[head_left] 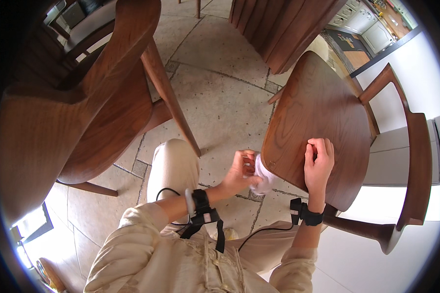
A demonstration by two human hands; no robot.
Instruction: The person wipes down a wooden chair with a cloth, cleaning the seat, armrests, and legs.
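Note:
A wooden chair (pixel 315 117) with a brown grained seat stands at the right, its curved backrest towards the picture's edge. My left hand (pixel 245 169) holds a bunched, pale pinkish-white cloth (pixel 263 177) at the seat's near left edge; the cloth looks slightly blurred, and part of it is hidden behind the seat. Over the near part of the seat is my right hand (pixel 319 157), its fingers curled in and nothing visible in them. Whether it rests on the wood cannot be told. Black straps with small devices and cables are on both wrists.
Another wooden chair (pixel 113 117) stands close at the left, its leg reaching the tiled floor (pixel 220 110) near my bent knee. A fluted wooden furniture base (pixel 278 29) is ahead. A white wall (pixel 418 69) lies beyond the right chair, with kitchen cabinets (pixel 374 33) at the upper right.

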